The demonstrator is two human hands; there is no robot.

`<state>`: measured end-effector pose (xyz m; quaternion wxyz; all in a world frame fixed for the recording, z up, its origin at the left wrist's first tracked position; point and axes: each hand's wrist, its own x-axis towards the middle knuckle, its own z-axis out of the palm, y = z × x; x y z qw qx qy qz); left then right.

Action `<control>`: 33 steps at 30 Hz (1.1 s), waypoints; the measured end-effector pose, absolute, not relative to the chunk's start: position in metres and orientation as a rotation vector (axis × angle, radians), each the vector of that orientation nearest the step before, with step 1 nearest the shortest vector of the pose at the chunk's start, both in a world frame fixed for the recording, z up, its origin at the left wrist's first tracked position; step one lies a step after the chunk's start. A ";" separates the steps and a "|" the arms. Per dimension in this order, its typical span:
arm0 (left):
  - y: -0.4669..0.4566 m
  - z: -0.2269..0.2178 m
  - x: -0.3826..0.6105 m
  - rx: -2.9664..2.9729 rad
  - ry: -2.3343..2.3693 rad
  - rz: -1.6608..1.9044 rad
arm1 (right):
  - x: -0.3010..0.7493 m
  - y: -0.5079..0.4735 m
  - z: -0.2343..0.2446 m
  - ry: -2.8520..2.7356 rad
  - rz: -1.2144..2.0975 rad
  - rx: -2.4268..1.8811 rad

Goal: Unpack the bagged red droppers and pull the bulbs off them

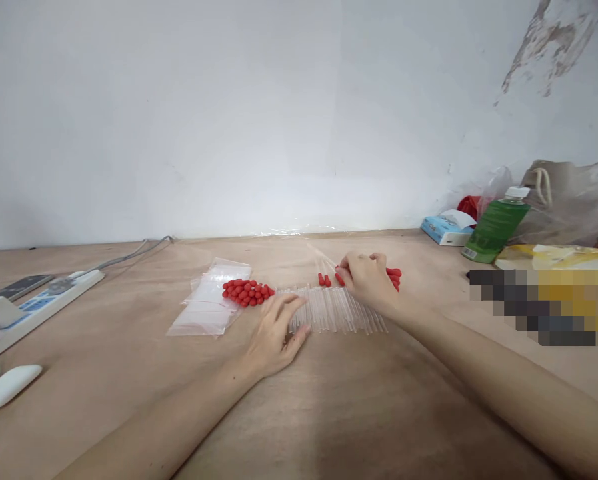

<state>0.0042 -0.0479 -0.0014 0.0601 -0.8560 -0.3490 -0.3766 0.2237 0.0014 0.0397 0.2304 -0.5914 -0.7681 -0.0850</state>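
Observation:
A row of thin clear tubes point(329, 310) lies side by side on the wooden table in front of me. My left hand point(276, 337) rests at the row's left end, fingers apart, over the nearest tubes. My right hand point(369, 277) is closed in a pinch at a red rubber bulb point(339, 279) behind the row. Two droppers with red bulbs point(325, 280) lie just left of it, their clear stems pointing to the wall. More red bulbs point(393, 275) show partly behind my right hand. A pile of loose red bulbs point(246, 292) sits left of the tubes.
Clear plastic bags point(203, 310) lie under and beside the bulb pile. At left are a power strip point(43, 307), a phone point(21, 287) and a white device point(11, 388). A tissue box point(446, 229), a green bottle point(496, 227) and plastic bags point(573, 200) stand at right by the wall.

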 end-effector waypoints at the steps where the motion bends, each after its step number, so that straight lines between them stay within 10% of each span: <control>1: -0.049 0.000 0.004 -2.506 -1.046 -1.185 | 0.227 -0.011 0.032 -2.131 -0.325 -1.410; 8: -0.057 0.005 0.005 -2.494 -0.780 -0.937 | 0.239 -0.062 -0.014 -2.233 -0.517 -0.792; 33: -0.062 0.005 0.004 -2.556 -0.607 -0.910 | 0.251 -0.067 -0.010 -2.344 -0.587 -0.662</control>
